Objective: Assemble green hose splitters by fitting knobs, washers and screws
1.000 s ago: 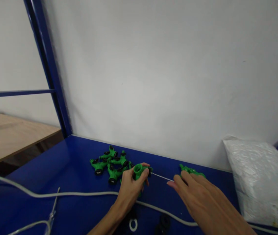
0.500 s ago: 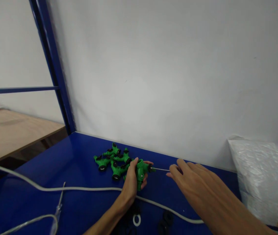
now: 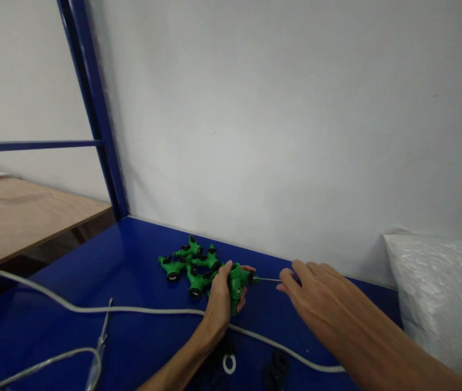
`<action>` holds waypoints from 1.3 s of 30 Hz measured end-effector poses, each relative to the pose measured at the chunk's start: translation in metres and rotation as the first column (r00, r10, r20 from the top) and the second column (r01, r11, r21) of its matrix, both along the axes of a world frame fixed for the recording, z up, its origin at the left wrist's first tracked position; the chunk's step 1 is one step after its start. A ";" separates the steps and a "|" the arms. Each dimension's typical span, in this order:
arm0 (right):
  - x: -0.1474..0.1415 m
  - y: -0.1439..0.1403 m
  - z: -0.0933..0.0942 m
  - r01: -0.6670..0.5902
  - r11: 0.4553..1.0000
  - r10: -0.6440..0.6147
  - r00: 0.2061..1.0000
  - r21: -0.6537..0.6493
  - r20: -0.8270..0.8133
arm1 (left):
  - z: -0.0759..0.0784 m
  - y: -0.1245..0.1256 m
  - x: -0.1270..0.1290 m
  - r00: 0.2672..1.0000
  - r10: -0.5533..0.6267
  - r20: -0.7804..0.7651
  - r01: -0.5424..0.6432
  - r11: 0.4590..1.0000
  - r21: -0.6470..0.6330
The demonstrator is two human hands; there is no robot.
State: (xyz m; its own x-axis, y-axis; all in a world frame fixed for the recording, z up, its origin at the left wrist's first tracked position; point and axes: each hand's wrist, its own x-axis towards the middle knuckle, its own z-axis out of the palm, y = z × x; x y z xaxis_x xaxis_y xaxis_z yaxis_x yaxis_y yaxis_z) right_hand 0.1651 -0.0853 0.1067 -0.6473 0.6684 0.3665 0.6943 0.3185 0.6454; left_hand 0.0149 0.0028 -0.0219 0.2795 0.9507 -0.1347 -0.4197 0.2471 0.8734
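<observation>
My left hand is closed around a green Y-shaped hose connector with a black part on its right-hand branch. My right hand grips a screwdriver, its handle mostly hidden by the fingers. The thin metal screwdriver shaft points left, and its tip meets the black part of the connector. Just left of my left hand, several more green connectors with black fittings lie grouped on the blue tabletop.
A pale cable runs across the table under my left wrist. Nearer me lie a white ring, black rings and a thin rod in clear plastic. A white plastic bag sits at the right; a blue post rises at the left.
The view has shifted slightly, moving the scene a little to the right. Both hands keep their holds, and the screwdriver tip remains at the connector's black part.
</observation>
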 end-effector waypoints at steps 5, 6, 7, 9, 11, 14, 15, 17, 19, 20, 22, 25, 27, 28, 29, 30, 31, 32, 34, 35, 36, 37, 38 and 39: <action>-0.001 -0.002 0.003 -0.050 0.999 0.050 0.996 0.003 -0.074 | 0.002 -0.001 0.000 1.000 0.001 0.007 -0.001 0.999 0.047; -0.001 0.000 0.003 -0.028 1.000 0.028 0.997 -0.002 -0.070 | 0.002 -0.001 0.000 1.000 0.003 0.010 -0.003 0.999 0.045; 0.000 0.003 0.002 -0.010 1.000 0.009 0.998 -0.015 -0.054 | 0.002 0.000 0.001 1.000 0.005 0.012 -0.005 0.999 0.042; 0.002 0.008 0.001 0.005 0.999 -0.006 1.000 -0.033 -0.021 | 0.001 0.000 0.001 1.000 0.008 0.011 -0.009 0.999 0.031; 0.002 0.009 0.000 -0.012 0.999 0.011 1.000 -0.033 -0.011 | 0.000 0.001 0.001 1.000 0.009 0.009 -0.009 1.000 0.023; -0.001 0.004 0.005 -0.087 0.996 0.086 0.994 -0.004 -0.065 | -0.001 0.003 0.001 1.000 0.005 0.026 -0.005 1.000 0.018; -0.002 0.002 0.008 -0.129 0.992 0.128 0.989 -0.009 -0.074 | -0.001 0.003 0.001 0.999 0.006 0.038 -0.006 1.000 0.017; -0.002 0.000 0.011 -0.203 0.979 0.203 0.978 -0.011 -0.056 | 0.000 0.004 0.001 0.998 0.007 0.059 -0.007 1.000 0.008; 0.000 0.003 0.008 -0.167 0.985 0.169 0.985 0.052 -0.037 | 0.002 0.004 0.000 0.998 0.006 0.061 -0.006 1.000 0.000; 0.002 0.006 0.005 -0.127 0.990 0.129 0.991 0.062 -0.028 | 0.004 0.003 0.000 0.998 0.002 0.057 -0.002 1.000 0.001; 0.004 0.011 -0.001 -0.068 0.997 0.068 0.998 0.035 -0.003 | 0.006 0.002 -0.001 0.999 -0.001 0.044 0.001 1.000 0.009; 0.005 0.010 -0.003 -0.055 0.998 0.057 0.998 0.035 -0.035 | 0.007 0.001 -0.001 0.999 0.001 0.037 -0.001 1.000 0.017; 0.005 0.004 0.001 -0.134 0.990 0.136 0.989 0.029 -0.063 | 0.007 0.001 -0.001 0.999 0.007 0.036 -0.008 1.000 0.016; 0.004 0.002 0.003 -0.182 0.983 0.183 0.981 0.019 -0.070 | 0.007 0.001 -0.001 0.999 0.009 0.036 -0.009 1.000 0.017; 0.004 0.001 0.005 -0.196 0.981 0.196 0.978 -0.001 -0.072 | 0.006 0.002 -0.001 0.999 0.008 0.037 -0.009 1.000 0.019; 0.004 0.002 0.006 -0.153 0.988 0.153 0.984 0.012 -0.086 | 0.005 0.002 -0.001 0.999 0.003 0.036 -0.004 1.000 0.020; 0.003 0.003 0.006 -0.086 0.996 0.086 0.992 0.010 -0.088 | 0.005 0.003 -0.001 0.999 -0.002 0.036 0.002 1.000 0.021; 0.003 0.006 0.006 -0.022 1.000 0.022 0.996 0.009 -0.082 | 0.004 0.003 -0.001 0.999 -0.008 0.033 0.007 1.000 0.022; 0.002 0.012 0.005 0.036 0.999 -0.036 0.999 -0.006 -0.037 | 0.003 0.003 0.000 1.000 -0.007 0.030 0.007 1.000 0.016; 0.001 0.014 0.005 0.042 0.999 -0.042 0.999 -0.007 -0.010 | 0.003 0.002 0.000 1.000 -0.002 0.030 0.002 1.000 0.011; 0.000 0.014 0.005 0.037 0.999 -0.037 0.999 0.006 0.012 | 0.004 0.002 0.000 0.999 0.006 0.032 -0.006 1.000 0.008; -0.002 0.014 0.005 0.028 1.000 -0.029 0.999 0.013 0.038 | 0.005 0.001 0.000 0.999 0.012 0.035 -0.012 1.000 0.005; -0.003 0.012 0.005 0.016 1.000 -0.017 0.998 0.012 0.063 | 0.006 0.001 0.000 0.999 0.012 0.035 -0.013 1.000 0.002; -0.005 0.010 0.006 0.001 1.000 -0.001 0.997 0.004 0.081 | 0.007 0.000 0.000 0.999 0.013 0.035 -0.013 1.000 0.000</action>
